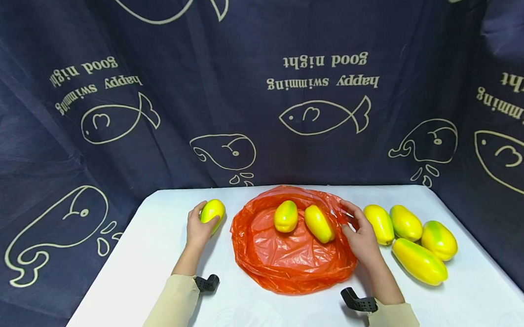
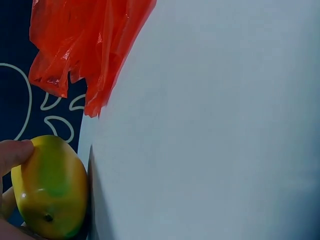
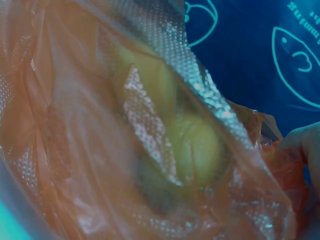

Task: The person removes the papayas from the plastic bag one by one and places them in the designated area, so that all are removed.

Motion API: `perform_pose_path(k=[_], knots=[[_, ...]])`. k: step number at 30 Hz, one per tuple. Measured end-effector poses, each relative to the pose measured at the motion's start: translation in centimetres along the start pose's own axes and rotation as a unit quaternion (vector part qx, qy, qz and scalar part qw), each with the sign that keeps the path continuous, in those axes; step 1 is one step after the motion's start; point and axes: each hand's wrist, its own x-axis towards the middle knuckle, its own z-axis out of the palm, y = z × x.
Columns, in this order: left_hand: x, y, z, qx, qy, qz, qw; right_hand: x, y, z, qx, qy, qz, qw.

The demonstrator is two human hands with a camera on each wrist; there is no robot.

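Observation:
My left hand (image 1: 200,228) grips a yellow-green papaya (image 1: 213,213) at the left of the table, thumb on one side and fingers on the other. The left wrist view shows this papaya (image 2: 52,185) with a green patch and a small dark stem spot. An opened red plastic bag (image 1: 278,278) lies in the middle, its rim rolled outward. Inside it rest two papayas, one upright (image 1: 286,216) and one tilted (image 1: 319,224). At the bag's right rim, my right hand (image 1: 361,238) holds the plastic between thumb and fingers. Through the film, blurred papayas (image 3: 197,150) show in the right wrist view.
Several more papayas (image 1: 420,261) lie grouped on the white table (image 1: 254,316), right of the bag and close to my right hand. A dark blue cloth (image 1: 230,83) with fish and whale drawings hangs behind the table and along its sides.

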Motion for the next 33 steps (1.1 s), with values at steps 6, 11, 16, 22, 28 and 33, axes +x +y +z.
perform_pose_path(k=[6, 11, 16, 22, 28, 33], knots=[[0.07, -0.12, 0.19, 0.010, -0.002, 0.009, 0.9999, 0.06, 0.29, -0.04, -0.013, 0.001, 0.000, 1.000], [0.03, -0.13, 0.12, 0.009, -0.004, 0.007, 0.9999, 0.08, 0.28, -0.04, -0.012, 0.002, 0.000, 1.000], [-0.16, 0.14, -0.09, 0.010, -0.008, 0.002, 0.9999, 0.11, 0.05, 0.00, -0.018, 0.005, 0.018, 1.000], [-0.24, 0.17, -0.10, 0.015, 0.003, -0.002, 0.9999, 0.01, -0.25, 0.01, -0.021, 0.005, 0.026, 0.999], [-0.25, 0.12, -0.11, 0.017, 0.020, -0.004, 0.9996, 0.00, -0.16, -0.02, -0.025, 0.005, 0.030, 0.999], [-0.16, 0.30, -0.14, 0.023, 0.041, 0.007, 0.9989, -0.02, -0.18, -0.03, -0.028, 0.005, 0.027, 0.999]])
